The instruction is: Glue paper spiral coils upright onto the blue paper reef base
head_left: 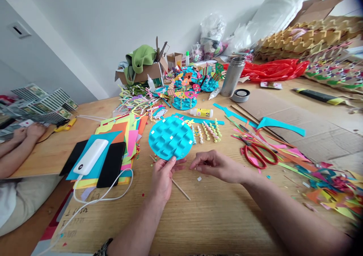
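Observation:
My left hand (165, 178) grips a round blue bumpy disc (170, 144) by its near edge, thumb on top. Small white squares sit on several of the disc's bumps. Just right of it, my right hand (211, 166) hovers above the table with its fingers drawn together in a pinch; whatever is between them cannot be made out. Below that hand lies a small white square (199, 179). A thin wooden stick (180, 189) rests partly behind my left hand. Several twisted pastel strips (211, 130) and a glue bottle (202, 113) lie beyond the disc.
Red-handled scissors (259, 155) and paper scraps lie at right. A steel flask (233, 76) stands behind, by its lid (240, 95). Coloured paper holds a white power bank (90, 156) and a black phone (111, 164), with a cable. Another person's hands (30, 131) rest at far left.

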Demonstrator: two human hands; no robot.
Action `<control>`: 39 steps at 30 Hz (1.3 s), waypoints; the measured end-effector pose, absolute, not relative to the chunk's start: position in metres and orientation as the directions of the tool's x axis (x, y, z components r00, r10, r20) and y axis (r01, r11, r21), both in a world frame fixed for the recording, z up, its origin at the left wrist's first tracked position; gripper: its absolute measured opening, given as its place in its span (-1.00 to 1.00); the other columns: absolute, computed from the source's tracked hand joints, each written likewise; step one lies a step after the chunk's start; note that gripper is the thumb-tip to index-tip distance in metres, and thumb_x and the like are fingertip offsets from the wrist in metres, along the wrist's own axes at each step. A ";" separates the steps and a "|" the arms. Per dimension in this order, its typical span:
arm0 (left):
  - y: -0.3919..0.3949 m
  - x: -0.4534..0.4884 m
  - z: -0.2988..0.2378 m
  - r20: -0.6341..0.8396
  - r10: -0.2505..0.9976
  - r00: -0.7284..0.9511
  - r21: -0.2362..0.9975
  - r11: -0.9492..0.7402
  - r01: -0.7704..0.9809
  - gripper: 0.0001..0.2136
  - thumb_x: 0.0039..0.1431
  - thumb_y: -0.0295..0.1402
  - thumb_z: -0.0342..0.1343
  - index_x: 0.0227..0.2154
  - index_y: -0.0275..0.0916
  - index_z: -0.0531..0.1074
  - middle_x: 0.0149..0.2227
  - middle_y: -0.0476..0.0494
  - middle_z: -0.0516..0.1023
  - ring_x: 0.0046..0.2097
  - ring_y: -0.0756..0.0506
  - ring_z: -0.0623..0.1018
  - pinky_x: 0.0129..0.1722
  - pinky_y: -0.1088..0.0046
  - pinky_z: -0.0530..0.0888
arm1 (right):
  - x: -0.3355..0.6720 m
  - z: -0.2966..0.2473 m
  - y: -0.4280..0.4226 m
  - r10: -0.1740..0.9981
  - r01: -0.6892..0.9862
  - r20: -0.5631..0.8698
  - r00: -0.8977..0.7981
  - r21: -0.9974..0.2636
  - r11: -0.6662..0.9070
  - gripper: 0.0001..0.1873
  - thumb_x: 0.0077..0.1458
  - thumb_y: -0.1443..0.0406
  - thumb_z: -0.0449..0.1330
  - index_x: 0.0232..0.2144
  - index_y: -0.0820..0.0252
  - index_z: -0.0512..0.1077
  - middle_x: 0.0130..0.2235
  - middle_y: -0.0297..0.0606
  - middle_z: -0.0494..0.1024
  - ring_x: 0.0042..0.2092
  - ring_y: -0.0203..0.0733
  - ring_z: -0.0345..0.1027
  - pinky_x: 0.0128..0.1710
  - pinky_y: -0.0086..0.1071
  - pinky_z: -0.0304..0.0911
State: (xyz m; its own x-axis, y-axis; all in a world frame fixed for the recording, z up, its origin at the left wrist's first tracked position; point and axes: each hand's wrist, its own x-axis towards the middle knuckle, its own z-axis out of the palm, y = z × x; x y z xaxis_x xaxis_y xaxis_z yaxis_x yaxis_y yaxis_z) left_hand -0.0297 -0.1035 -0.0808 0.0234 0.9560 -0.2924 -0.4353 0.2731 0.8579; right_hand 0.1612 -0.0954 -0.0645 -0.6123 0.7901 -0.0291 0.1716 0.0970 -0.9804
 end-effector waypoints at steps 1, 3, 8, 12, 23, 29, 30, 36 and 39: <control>-0.103 -0.030 -0.080 -0.292 0.956 0.018 0.856 0.270 -0.440 -0.78 -0.14 -0.34 0.31 -0.39 -0.32 0.53 -0.32 -0.20 0.63 -0.25 -0.23 0.61 -0.32 0.33 0.48 | 0.162 -0.064 -0.094 0.805 0.154 -0.049 -0.592 -0.987 0.053 -0.77 0.10 0.23 0.14 -0.26 0.25 0.49 -0.44 -0.33 0.42 -0.44 -0.35 0.20 -0.46 -0.43 0.13; -0.104 -0.031 -0.080 -0.284 0.959 0.011 0.851 0.257 -0.457 -0.80 -0.12 -0.35 0.28 -0.39 -0.33 0.51 -0.34 -0.20 0.63 -0.29 -0.21 0.62 -0.36 0.36 0.47 | 0.164 -0.065 -0.091 0.856 0.084 -0.084 -0.510 -0.995 -0.047 -0.77 0.07 0.21 0.16 -0.27 0.26 0.46 -0.48 -0.38 0.35 -0.48 -0.37 0.14 -0.50 -0.44 0.07; -0.103 -0.035 -0.077 -0.254 0.967 0.027 0.833 0.233 -0.502 -0.85 -0.06 -0.37 0.21 -0.41 -0.34 0.49 -0.38 -0.23 0.63 -0.34 -0.17 0.61 -0.34 0.35 0.46 | 0.165 -0.071 -0.084 0.976 -0.213 -0.117 -0.185 -0.964 -0.156 -0.77 -0.04 0.21 0.24 -0.33 0.19 0.35 -0.51 -0.45 0.24 -0.51 -0.39 0.08 -0.50 -0.44 0.04; -0.101 -0.038 -0.077 -0.241 0.969 0.055 0.820 0.234 -0.523 -0.84 -0.04 -0.37 0.16 -0.40 -0.36 0.49 -0.41 -0.27 0.63 -0.36 -0.15 0.61 -0.35 0.36 0.47 | 0.164 -0.072 -0.081 0.990 -0.331 -0.134 -0.049 -0.933 -0.143 -0.76 -0.08 0.20 0.26 -0.37 0.17 0.33 -0.49 -0.44 0.25 -0.49 -0.38 0.13 -0.46 -0.43 0.08; -0.104 -0.039 -0.079 -0.227 0.962 0.153 0.846 0.272 -0.459 -0.86 -0.05 -0.38 0.12 -0.48 -0.38 0.49 -0.51 -0.24 0.60 -0.44 -0.13 0.58 -0.45 0.41 0.46 | 0.164 -0.076 -0.081 0.963 -0.494 -0.251 -0.096 -0.828 -0.265 -0.80 -0.18 0.26 0.34 -0.47 0.28 0.48 -0.43 -0.29 0.43 -0.41 -0.35 0.26 -0.36 -0.40 0.18; -0.103 -0.039 -0.077 -0.225 0.959 0.173 0.845 0.281 -0.455 -0.83 -0.07 -0.33 0.16 -0.46 -0.37 0.49 -0.52 -0.20 0.59 -0.44 -0.15 0.58 -0.47 0.38 0.46 | 0.162 -0.075 -0.083 0.945 -0.382 -0.276 -0.176 -0.865 -0.324 -0.69 -0.23 0.17 0.42 -0.59 0.28 0.45 -0.57 -0.33 0.42 -0.49 -0.37 0.24 -0.42 -0.42 0.15; -0.103 -0.039 -0.076 -0.222 0.959 0.178 0.830 0.282 -0.481 -0.79 -0.05 -0.28 0.17 -0.45 -0.36 0.50 -0.50 -0.21 0.60 -0.43 -0.16 0.59 -0.46 0.37 0.47 | 0.162 -0.075 -0.083 0.946 -0.387 -0.275 -0.173 -0.864 -0.322 -0.69 -0.24 0.17 0.42 -0.59 0.28 0.44 -0.58 -0.34 0.42 -0.49 -0.38 0.24 -0.43 -0.43 0.14; -0.109 -0.031 -0.073 -0.137 0.954 0.266 0.837 0.255 -0.484 -0.73 -0.05 -0.21 0.25 -0.36 -0.33 0.54 -0.30 -0.26 0.62 -0.26 -0.21 0.60 -0.39 0.36 0.50 | 0.151 -0.075 -0.088 0.965 -0.462 -0.231 -0.125 -0.847 -0.263 -0.69 -0.22 0.15 0.41 -0.55 0.26 0.46 -0.53 -0.35 0.44 -0.45 -0.39 0.26 -0.37 -0.45 0.18; -0.112 -0.025 -0.075 -0.179 0.943 0.279 0.865 0.287 -0.412 -0.75 -0.05 -0.33 0.27 -0.27 -0.30 0.55 -0.23 -0.25 0.62 -0.28 -0.17 0.60 -0.38 0.40 0.50 | 0.144 -0.078 -0.093 0.968 -0.411 -0.192 -0.159 -0.879 -0.242 -0.68 -0.15 0.11 0.37 -0.53 0.26 0.46 -0.50 -0.34 0.44 -0.43 -0.36 0.26 -0.35 -0.42 0.17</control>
State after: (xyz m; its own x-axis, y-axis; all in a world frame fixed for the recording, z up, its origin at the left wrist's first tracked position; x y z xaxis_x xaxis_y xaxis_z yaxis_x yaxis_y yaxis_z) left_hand -0.0246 -0.1120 -0.0754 0.2793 0.9433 -0.1794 -0.4120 0.2865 0.8649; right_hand 0.1441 -0.0927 -0.0776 -0.1595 0.9684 -0.1917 -0.4112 -0.2416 -0.8789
